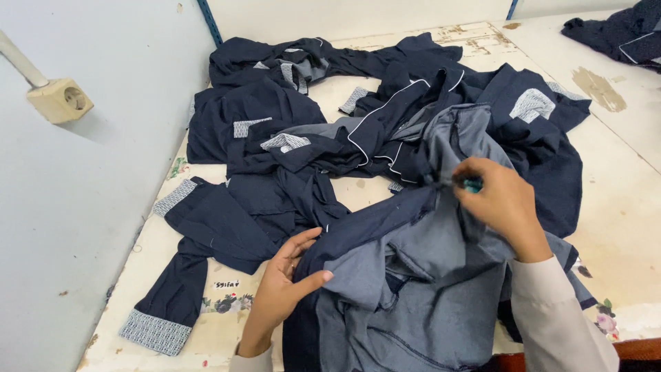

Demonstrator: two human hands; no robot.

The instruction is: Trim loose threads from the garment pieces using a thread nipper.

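A small white label (226,284) with dark writing lies flat on the bench (620,200), just beside the dark garment's patterned cuff (155,332).

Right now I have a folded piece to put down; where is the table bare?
Bare patches on the worn cream table: the right side, between the dark navy garment pile and another dark garment at the far corner; a narrow strip along the left edge. The middle and near edge, around both hands, are crowded.
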